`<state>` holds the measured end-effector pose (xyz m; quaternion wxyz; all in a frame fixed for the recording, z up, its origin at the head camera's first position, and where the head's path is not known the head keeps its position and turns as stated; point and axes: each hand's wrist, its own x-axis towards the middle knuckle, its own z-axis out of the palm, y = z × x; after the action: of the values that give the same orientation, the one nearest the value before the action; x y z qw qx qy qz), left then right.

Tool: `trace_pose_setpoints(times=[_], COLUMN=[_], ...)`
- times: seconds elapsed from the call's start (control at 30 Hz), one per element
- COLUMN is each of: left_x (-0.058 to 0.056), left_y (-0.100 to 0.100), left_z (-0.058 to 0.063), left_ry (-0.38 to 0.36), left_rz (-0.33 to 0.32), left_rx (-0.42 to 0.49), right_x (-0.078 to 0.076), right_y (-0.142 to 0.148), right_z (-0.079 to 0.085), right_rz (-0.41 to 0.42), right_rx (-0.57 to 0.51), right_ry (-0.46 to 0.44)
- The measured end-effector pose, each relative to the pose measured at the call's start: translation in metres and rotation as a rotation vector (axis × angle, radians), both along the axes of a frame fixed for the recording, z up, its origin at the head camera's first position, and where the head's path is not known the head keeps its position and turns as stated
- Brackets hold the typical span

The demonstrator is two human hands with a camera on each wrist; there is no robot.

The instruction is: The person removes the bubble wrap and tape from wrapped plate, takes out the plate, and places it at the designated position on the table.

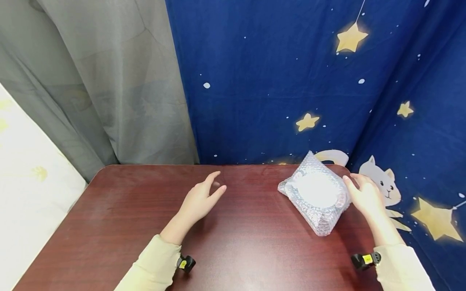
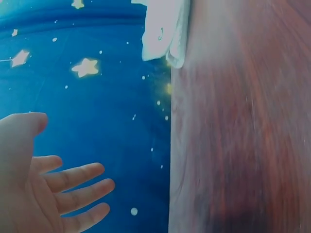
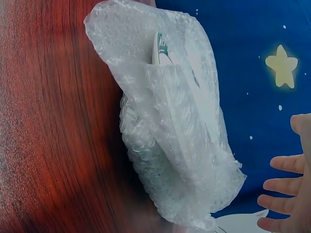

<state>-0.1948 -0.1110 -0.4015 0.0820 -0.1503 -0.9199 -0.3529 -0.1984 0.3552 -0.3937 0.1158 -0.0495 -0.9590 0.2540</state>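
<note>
A bubble-wrapped package (image 1: 317,193) lies at the right of the table, with a bright white round area on top. In the right wrist view, a white edge with green markings (image 3: 161,48) shows at an opening in the bubble wrap (image 3: 170,126); what is inside is mostly hidden. My right hand (image 1: 367,199) is just to the right of the package, fingers extended and apart from it in the right wrist view. Over the left-middle of the table, my left hand (image 1: 198,202) has its fingers spread and holds nothing.
The dark red-brown wooden table (image 1: 240,250) has its far edge against a blue star-patterned curtain (image 1: 269,81) and a grey curtain (image 1: 127,89). A white cloth (image 1: 29,173) with faint yellow prints hangs at the left. Each wrist wears a black camera (image 1: 186,263).
</note>
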Motion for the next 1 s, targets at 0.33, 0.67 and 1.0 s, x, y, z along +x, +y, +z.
trace_pose_setpoints(times=[0.33,0.67,1.0], left_x=[-0.004,-0.011,-0.022], left_y=[0.025,0.048,0.071], left_z=[-0.003,-0.007,-0.015], left_ry=[-0.059,-0.094,-0.144], left_rz=[0.002,-0.037,-0.044], left_rx=[0.115,0.209,0.284], right_x=[0.000,0.005,0.012], right_y=[0.005,0.008,0.010], right_z=[-0.007,-0.016,-0.032], right_rz=[-0.142,-0.257,-0.307], right_rx=[-0.103,-0.197,-0.242], right_ry=[0.018,-0.046,0.011])
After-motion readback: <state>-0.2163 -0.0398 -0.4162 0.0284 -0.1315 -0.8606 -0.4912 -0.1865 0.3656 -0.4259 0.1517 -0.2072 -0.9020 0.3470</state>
